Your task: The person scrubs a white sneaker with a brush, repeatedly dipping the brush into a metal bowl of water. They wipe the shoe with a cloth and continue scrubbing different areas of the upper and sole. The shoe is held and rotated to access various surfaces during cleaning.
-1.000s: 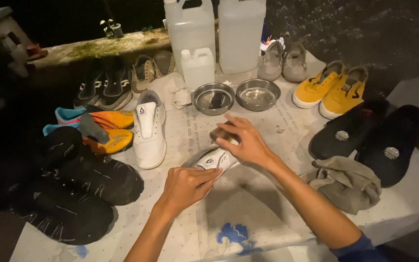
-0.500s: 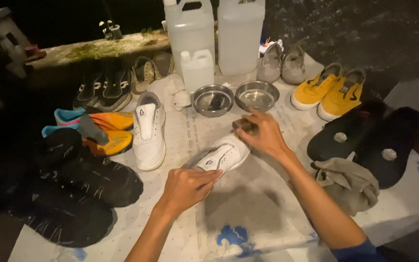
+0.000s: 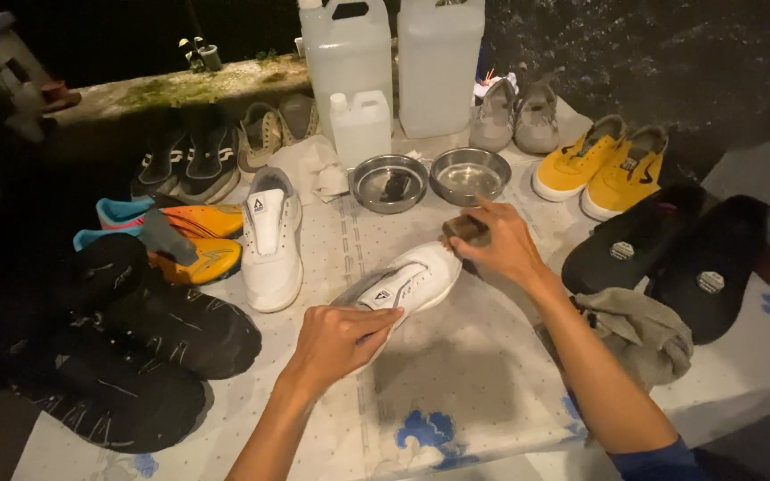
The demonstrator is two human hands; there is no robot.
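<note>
I see a table (image 3: pixel 456 392) covered with a pale dotted cloth bearing blue printed patches, lit from above by warm artificial light that falls off quickly toward the edges. Behind it I note a low concrete ledge (image 3: pixel 180 85) with green moss on top and a small potted seedling (image 3: pixel 202 53). Beyond the ledge I register darkness, and at upper right a dark, speckled rough wall (image 3: pixel 652 53).

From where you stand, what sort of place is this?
Likely an outdoor shoe-cleaning table at night: many pairs of shoes ring the covered table, big plastic jugs and steel bowls stand behind, and a mossy ledge backs it.
</note>
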